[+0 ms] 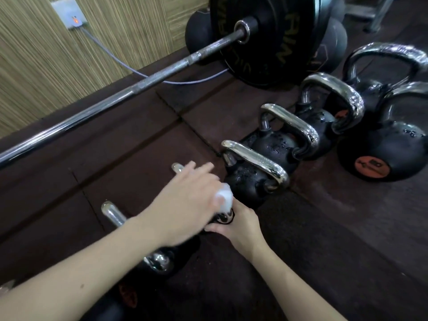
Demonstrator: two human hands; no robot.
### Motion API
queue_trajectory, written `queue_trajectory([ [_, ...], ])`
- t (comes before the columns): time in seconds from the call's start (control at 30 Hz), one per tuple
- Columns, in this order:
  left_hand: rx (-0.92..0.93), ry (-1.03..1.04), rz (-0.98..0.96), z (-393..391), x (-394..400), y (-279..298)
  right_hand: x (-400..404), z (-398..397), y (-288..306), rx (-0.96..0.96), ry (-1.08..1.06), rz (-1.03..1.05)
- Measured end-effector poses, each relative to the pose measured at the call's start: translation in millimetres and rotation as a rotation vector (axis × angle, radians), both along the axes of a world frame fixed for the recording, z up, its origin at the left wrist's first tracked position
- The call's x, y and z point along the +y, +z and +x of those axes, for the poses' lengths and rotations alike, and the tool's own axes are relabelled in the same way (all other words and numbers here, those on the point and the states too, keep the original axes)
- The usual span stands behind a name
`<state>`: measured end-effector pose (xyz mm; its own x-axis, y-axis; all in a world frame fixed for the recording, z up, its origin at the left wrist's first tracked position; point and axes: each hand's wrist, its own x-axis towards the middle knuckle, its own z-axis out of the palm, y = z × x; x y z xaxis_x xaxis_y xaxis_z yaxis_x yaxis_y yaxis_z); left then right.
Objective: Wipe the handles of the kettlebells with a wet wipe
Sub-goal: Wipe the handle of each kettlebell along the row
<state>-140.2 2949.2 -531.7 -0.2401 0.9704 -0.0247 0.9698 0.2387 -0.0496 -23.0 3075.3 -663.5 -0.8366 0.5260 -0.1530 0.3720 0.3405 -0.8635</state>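
Note:
A row of black kettlebells with chrome handles runs diagonally across the dark floor. My left hand [185, 200] is closed around a crumpled white wet wipe [223, 196] and presses it on the chrome handle [178, 167] of a small kettlebell, most of which is hidden under the hand. My right hand [238, 224] grips that same kettlebell low at its near side. Just beyond stands another kettlebell [250, 179] with a bare chrome handle [254, 158]. A nearer handle [113, 215] passes under my left forearm.
A long barbell [115, 99] with a black plate [266, 35] lies across the floor behind the row. Larger kettlebells [382, 156] stand at right. A grey cable [120, 61] runs from a wall socket [69, 15] on the striped wall. The floor is dark rubber tiles.

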Motion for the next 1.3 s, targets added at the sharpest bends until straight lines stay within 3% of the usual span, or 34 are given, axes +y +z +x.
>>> queue_trajectory([
  [0.17, 0.046, -0.135, -0.018, 3, -3, -12, 0, 1, -4, -0.004, -0.002, -0.047],
  [0.37, -0.219, 0.174, 0.131, -43, -22, 2, 15, 14, 5, 0.062, 0.1, -0.05],
  [0.5, -0.461, 0.607, 0.089, -65, -11, 11, 35, 44, 4, 0.043, 0.024, 0.01],
  [0.63, -0.519, 0.713, 0.397, -60, 24, 35, 63, 61, 1, 0.09, -0.171, 0.103],
  [0.73, -0.579, 0.582, 0.553, -41, 62, 46, 81, 61, 4, 0.133, -0.218, 0.095],
  [0.77, -0.562, 0.484, 0.506, -36, 73, 44, 85, 58, 5, 0.139, -0.214, 0.067],
  [0.87, -0.357, 0.183, 0.127, -23, 98, 16, 95, 44, -3, 0.122, -0.13, 0.053],
  [0.97, -0.256, 0.134, -0.005, 6, 113, 3, 99, 29, -8, 0.129, -0.115, 0.018],
  [1.13, 0.008, -0.179, -0.031, 40, 134, -18, 102, 20, -5, 0.179, -0.184, -0.024],
  [1.3, 0.105, -0.273, 0.181, 14, 140, -19, 107, 21, -17, 0.14, -0.184, -0.09],
])
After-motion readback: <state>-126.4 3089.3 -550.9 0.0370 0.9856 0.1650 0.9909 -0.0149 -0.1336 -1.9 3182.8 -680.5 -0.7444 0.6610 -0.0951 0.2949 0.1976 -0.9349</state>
